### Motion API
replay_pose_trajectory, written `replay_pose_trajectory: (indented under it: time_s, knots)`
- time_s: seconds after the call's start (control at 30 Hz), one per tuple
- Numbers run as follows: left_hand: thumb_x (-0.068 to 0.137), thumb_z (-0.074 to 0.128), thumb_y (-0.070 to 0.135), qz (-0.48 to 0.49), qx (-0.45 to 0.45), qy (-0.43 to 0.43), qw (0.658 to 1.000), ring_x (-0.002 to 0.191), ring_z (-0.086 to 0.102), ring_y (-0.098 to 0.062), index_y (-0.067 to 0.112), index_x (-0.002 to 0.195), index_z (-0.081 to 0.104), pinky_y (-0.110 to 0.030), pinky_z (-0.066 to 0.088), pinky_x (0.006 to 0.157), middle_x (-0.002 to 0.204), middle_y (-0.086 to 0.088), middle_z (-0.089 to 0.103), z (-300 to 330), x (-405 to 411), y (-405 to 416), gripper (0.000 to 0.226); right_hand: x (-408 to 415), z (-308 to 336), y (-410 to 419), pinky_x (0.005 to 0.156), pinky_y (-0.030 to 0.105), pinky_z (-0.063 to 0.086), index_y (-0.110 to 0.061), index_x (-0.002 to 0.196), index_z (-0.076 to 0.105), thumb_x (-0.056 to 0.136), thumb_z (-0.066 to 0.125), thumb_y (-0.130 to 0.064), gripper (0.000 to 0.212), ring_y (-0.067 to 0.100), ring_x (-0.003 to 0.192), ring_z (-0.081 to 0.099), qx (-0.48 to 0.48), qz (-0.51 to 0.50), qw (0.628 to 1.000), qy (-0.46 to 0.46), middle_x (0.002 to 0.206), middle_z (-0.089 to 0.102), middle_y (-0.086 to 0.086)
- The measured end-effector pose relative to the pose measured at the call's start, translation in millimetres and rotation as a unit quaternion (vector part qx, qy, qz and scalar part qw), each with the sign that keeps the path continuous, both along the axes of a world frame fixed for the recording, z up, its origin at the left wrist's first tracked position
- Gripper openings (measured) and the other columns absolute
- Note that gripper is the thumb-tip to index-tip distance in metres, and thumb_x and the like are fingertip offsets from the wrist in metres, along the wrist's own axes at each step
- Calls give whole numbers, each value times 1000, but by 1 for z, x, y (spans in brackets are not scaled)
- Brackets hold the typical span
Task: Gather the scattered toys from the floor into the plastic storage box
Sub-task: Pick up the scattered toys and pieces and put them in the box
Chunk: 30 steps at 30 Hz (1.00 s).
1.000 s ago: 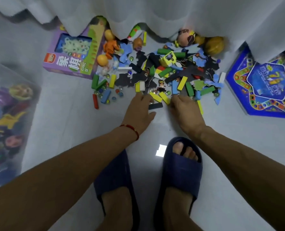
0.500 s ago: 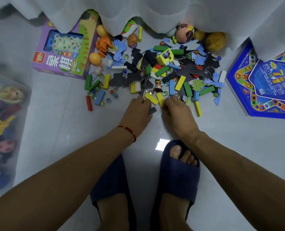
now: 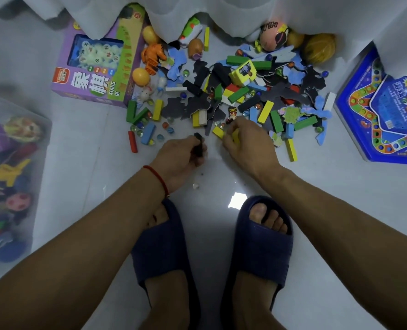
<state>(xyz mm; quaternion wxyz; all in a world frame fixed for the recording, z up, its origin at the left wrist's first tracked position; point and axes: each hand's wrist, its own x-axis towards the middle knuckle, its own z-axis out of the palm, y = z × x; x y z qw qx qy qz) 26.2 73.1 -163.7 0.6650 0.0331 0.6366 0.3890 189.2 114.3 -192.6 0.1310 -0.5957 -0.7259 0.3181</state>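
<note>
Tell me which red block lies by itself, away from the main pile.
The red block at the pile's left edge; the other red pieces are buried mid-pile under green and yellow blocks.

Dim, bluish cast; lamp glare patch on floor (image 3: 237, 201); wide-angle bending at edges; storage box (image 3: 11, 163) hazy.

The purple game box (image 3: 95, 67), left of the toy pile (image 3: 233, 91), reads "XIANG QI" beneath two large Chinese characters — other print is unreadable.
</note>
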Motion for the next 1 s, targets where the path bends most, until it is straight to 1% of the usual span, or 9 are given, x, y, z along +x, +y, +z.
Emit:
replay_pose_trajectory:
  time_s: [0.13,0.2,0.33,0.47,0.53,0.7,0.77,0.87,1.0]
  knots:
    - [93,41,13,-55,-5,154,987,58,45,-15,13,88,58,-27,36,49,69,-3,54,0,-16,-6,18,-7,-10,5,76,40,47,-11,124,51,94,59,-39,42,32,102,56,39,102,979,-170,115,59,11]
    - [91,42,17,-193,46,294,935,58,44,-12,16,80,54,-24,36,51,67,2,52,-2,-21,-22,16,-10,-7,3,69,37,41,-8,116,52,96,56,-38,36,30,95,56,58,95,981,-159,108,60,11]
    - [85,64,22,-421,156,410,794,63,43,-10,12,87,45,-20,37,55,76,3,48,-9,-24,-73,21,-11,6,-15,54,31,33,-13,92,51,95,55,-41,28,14,65,48,-71,-34,996,40,74,54,-3]
    - [68,71,50,-587,256,504,580,75,43,-16,17,92,45,-32,37,64,92,1,44,-20,-29,-104,49,-5,17,-36,55,23,33,-12,88,55,94,53,-38,26,6,65,49,-143,-120,976,108,76,59,-5]
    - [70,72,49,-624,262,532,509,79,45,-18,17,96,45,-32,30,68,95,0,46,-23,-27,-110,49,-1,18,-44,56,23,34,-12,89,55,94,53,-38,26,6,67,50,-148,-126,975,112,77,59,-6]
    - [83,68,36,-633,241,518,522,82,50,-19,17,98,43,-30,21,71,95,0,55,-25,-25,-107,35,7,15,-63,61,25,38,-10,94,60,93,53,-37,28,8,73,53,-160,-115,974,111,84,63,-4]
    - [78,72,44,-623,236,501,552,77,47,-16,19,95,41,-31,29,71,92,1,53,-24,-23,-107,43,11,12,-68,65,29,42,-7,93,61,92,54,-38,31,11,73,53,-172,-134,968,127,82,62,-4]
    - [76,78,35,-571,269,424,649,74,42,-12,17,91,41,-29,35,65,90,4,46,-22,-6,-108,44,20,13,-70,67,42,45,-11,79,58,84,54,-47,36,16,67,51,-224,-210,933,187,71,57,-2]
    - [78,73,16,-546,343,384,661,75,41,-14,14,91,42,-31,37,65,94,0,44,-32,31,-101,33,36,21,-64,57,37,34,-20,71,47,74,55,-48,29,19,59,41,-234,-268,899,256,69,48,8]
